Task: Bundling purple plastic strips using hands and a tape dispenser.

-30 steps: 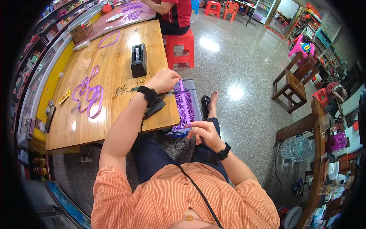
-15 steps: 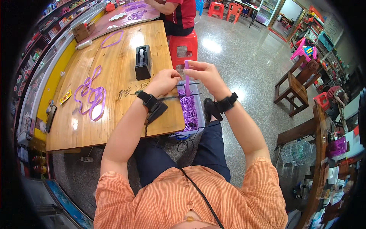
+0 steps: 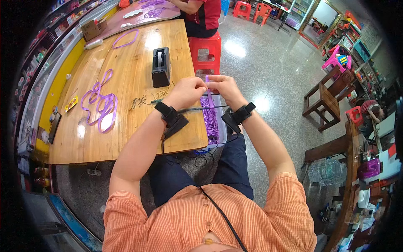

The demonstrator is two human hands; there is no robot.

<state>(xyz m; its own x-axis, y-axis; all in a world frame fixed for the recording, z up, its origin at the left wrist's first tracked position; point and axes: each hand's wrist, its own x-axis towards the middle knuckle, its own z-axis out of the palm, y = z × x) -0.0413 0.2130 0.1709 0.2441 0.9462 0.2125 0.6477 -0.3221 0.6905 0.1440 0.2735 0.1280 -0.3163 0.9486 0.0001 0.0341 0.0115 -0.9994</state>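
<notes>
My right hand point(image 3: 227, 89) pinches a strip of purple ribbon point(image 3: 211, 101) between thumb and fingers, over the corner of the wooden table. The strip's upper end stands above the fingertips and its lower part hangs down into a plastic bin point(image 3: 223, 119). My left hand point(image 3: 188, 91) is closed, its fingertips against the ribbon beside the right fingertips; whatever lies between them is hidden. Many purple ribbon pieces point(image 3: 210, 122) fill the bin. Just beyond my left hand a black tape dispenser point(image 3: 160, 69) stands on the table.
On the wooden table point(image 3: 138, 126) lie looped purple ribbons point(image 3: 105, 110) and a small yellow packet point(image 3: 71, 103). A red stool point(image 3: 205, 52) with a seated person point(image 3: 201, 17) is beyond the bin. A wooden chair point(image 3: 329, 98) stands at right. Black cables run from my wrist straps.
My two hands have come together: the left moved right to the ribbon, and the right lowered slightly leftward. Less of the strip shows above the fingers.
</notes>
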